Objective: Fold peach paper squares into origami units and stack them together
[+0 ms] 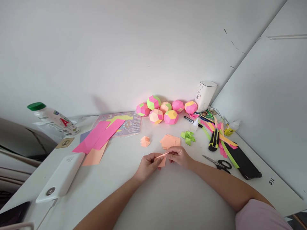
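Observation:
Between my two hands is a small piece of peach paper (162, 162) with a folded upper edge. My left hand (149, 165) pinches it from the left, thumb on top. At its right end, the fingers of my right hand (178, 156) close on the folded edge. Just beyond my hands lies a stack of peach paper pieces (169, 140). Left of that stack sits a small folded peach paper piece (145, 141), and to its right is a cluster of folded green paper pieces (188, 137).
Several multicoloured paper balls (156, 116) stand along the wall. Scissors (219, 164), a box cutter (214, 140), paper strips (231, 153) and a glue bottle (194, 125) lie right. Pink paper sheets (98, 136), a white device (61, 177) and a green-capped bottle (54, 119) are left.

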The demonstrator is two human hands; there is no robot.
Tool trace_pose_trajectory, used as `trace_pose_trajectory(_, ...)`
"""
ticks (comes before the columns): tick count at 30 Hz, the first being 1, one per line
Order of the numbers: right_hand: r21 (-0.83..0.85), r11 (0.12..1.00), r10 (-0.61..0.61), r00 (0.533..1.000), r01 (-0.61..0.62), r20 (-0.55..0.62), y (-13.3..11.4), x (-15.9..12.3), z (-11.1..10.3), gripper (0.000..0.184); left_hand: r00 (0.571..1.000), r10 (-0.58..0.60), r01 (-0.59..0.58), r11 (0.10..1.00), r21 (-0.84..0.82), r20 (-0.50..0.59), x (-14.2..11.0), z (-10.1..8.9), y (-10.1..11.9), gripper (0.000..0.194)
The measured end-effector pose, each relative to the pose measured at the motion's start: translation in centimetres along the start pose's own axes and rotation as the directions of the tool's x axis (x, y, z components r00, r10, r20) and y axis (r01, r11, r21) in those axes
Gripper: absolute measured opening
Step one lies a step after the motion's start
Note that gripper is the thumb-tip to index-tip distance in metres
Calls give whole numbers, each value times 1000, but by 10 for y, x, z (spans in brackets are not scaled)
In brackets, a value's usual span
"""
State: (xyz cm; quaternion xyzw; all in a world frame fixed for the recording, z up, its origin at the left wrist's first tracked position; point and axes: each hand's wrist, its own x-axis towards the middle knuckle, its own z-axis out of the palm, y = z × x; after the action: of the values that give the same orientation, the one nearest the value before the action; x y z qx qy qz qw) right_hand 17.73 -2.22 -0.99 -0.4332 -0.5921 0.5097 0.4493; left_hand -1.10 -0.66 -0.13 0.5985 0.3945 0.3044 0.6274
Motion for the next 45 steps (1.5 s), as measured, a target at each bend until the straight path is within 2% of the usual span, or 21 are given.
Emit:
trace_pose_trajectory(13, -37, 999, -34, 999, 33, -15, -7, -1, 0, 23, 1000, -14, 14, 1000, 12, -1, 0, 1, 3, 32)
trace_pose_trajectory(21, 41, 999, 5, 999, -3, -50, -6, 1, -1, 22, 1000, -1, 1, 999, 37, 13, 0, 1, 5, 34)
trace_pose_trajectory(38, -10, 1000, -9, 1000, 9, -4, -10, -4, -1, 27, 999, -28, 29, 998, 50, -31, 0, 1, 4, 31)
trace_pose_trajectory(45, -76, 991, -110, 994, 109, -5, 2, -3, 4, 23, 1000, -17, 18, 1000, 21, -9, -1, 3, 9, 31)
